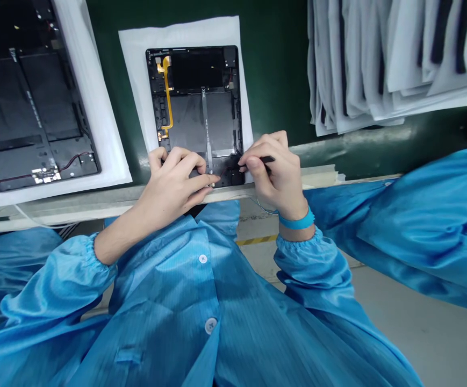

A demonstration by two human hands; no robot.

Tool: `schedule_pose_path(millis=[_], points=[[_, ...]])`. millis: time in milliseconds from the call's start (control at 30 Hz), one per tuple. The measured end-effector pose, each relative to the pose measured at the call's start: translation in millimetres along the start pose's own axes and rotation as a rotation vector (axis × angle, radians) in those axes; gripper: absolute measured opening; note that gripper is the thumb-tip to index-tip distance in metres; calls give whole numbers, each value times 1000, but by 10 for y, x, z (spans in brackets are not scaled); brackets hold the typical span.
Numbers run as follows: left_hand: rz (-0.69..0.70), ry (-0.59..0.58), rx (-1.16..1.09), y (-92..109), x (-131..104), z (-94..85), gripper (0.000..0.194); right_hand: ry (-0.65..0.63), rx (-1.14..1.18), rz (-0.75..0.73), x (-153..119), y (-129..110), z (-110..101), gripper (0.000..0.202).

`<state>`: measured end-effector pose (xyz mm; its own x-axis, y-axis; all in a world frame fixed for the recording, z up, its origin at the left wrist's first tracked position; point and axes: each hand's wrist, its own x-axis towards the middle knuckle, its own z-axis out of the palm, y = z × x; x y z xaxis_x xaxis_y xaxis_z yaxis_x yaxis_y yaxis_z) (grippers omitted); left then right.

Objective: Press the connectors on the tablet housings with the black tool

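Observation:
An opened tablet housing, dark inside, lies at the table's near edge. An orange flex cable runs down its left side and a grey ribbon cable down its middle. My left hand rests over the housing's near left part. Its fingers are bent and apart, with the index fingertip and thumb at the near edge by the ribbon's end. At the near right corner, my right hand pinches a thin black tool. What its tip touches is hidden by the fingers.
A white sheet lies under the housing on the green table. Another opened tablet lies on the left. White sleeves with dark panels stand stacked at right. A co-worker's blue sleeve is close on the right.

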<state>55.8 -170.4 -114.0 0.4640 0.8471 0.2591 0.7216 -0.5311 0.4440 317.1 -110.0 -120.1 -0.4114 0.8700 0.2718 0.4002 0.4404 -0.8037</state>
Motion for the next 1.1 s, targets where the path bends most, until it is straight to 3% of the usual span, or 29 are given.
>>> schedule_pose_path(millis=[233,433,633,767,1100], points=[[37,6,45,-14,8,-11,20,0,-18,69,-3,12,-11,61],[117,-30,77,-73,27,-39,22,-23,-91,41,-47,-16,-18,61],[188,-117,151,-188,2,-127,28,213,25,81,-131,-242,200,51],[229,-173,142,-230,34,-217,29,175,55,119,-128,-334,311,51],[50,-343,-29,-133,189,-346,38,117,72,239,-189,-334,290,53]])
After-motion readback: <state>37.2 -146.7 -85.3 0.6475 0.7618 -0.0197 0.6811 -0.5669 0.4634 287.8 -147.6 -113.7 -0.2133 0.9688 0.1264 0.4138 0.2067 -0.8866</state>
